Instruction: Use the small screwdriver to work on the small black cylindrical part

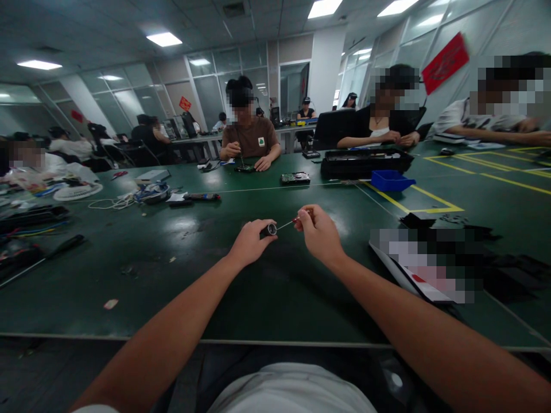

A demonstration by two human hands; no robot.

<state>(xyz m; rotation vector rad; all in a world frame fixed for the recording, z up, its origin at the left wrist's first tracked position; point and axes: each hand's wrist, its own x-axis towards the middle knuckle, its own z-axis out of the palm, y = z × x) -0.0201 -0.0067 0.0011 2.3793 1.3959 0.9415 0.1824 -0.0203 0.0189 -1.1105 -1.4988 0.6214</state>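
Note:
My left hand is closed around a short black flashlight-like cylinder, whose round, silver-rimmed end faces me and to the right. Between the fingers of my right hand is a screwdriver with a red see-through handle, partly hidden by the fingers. Its thin metal shaft points left and its tip comes to the rim of the cylinder; whether it touches, I cannot tell. Both hands are held above the green table, close together.
Left lie a long screwdriver, cables and a black-and-grey tool. Ahead are a hard drive, a black tray and a blue bin. Black scraps lie right. A person works opposite; others sit right.

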